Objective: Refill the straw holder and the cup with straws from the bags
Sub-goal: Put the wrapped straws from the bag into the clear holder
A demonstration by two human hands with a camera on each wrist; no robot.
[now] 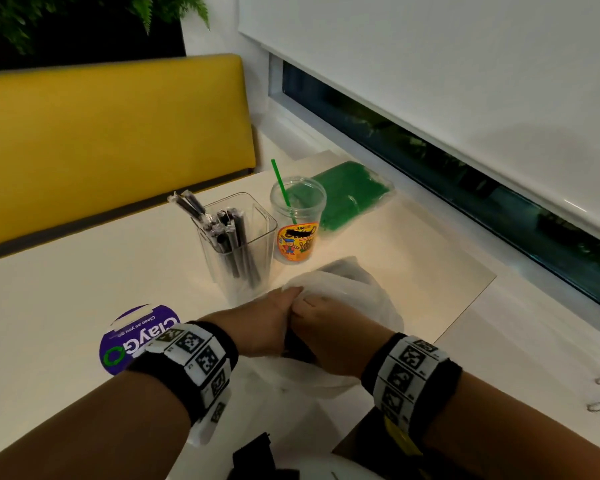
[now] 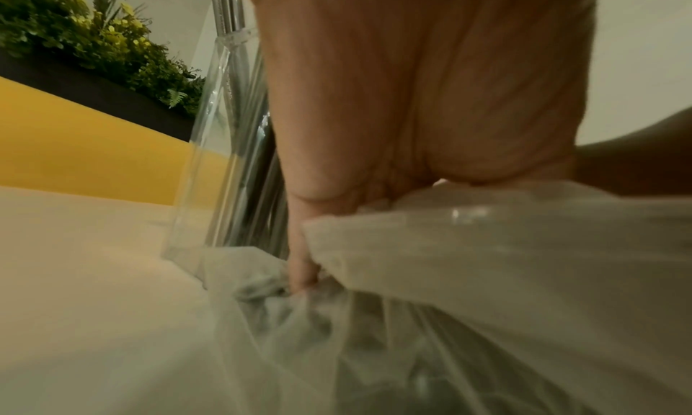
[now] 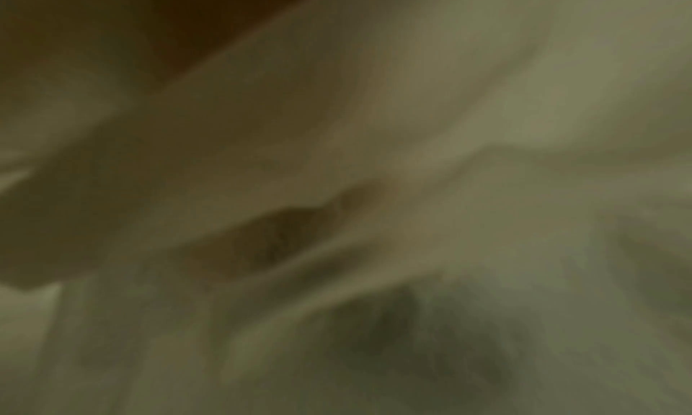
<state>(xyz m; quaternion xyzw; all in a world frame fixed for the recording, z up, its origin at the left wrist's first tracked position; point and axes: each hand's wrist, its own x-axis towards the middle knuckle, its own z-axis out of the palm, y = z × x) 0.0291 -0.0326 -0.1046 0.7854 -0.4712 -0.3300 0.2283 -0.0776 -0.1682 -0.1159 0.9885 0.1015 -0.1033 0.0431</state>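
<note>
A clear square straw holder [image 1: 238,237] stands mid-table with several black wrapped straws [image 1: 229,233] in it. Right of it is a clear cup [image 1: 297,220] with a colourful label and one green straw [image 1: 282,188]. Behind the cup lies a bag of green straws [image 1: 352,192]. A white translucent plastic bag [image 1: 354,289] lies in front of the holder. My left hand [image 1: 274,320] and right hand [image 1: 326,327] meet on it, both gripping its gathered plastic. In the left wrist view my left fingers [image 2: 303,270] pinch the bag [image 2: 487,258] beside the holder [image 2: 217,161]. The right wrist view is blurred plastic.
A round purple sticker [image 1: 132,337] lies on the cream table [image 1: 66,306] left of my wrist. A yellow bench back [image 1: 111,133] runs behind the table, with plants above. A window and white blind [image 1: 430,64] line the right side. A dark object [image 1: 257,455] sits at the near edge.
</note>
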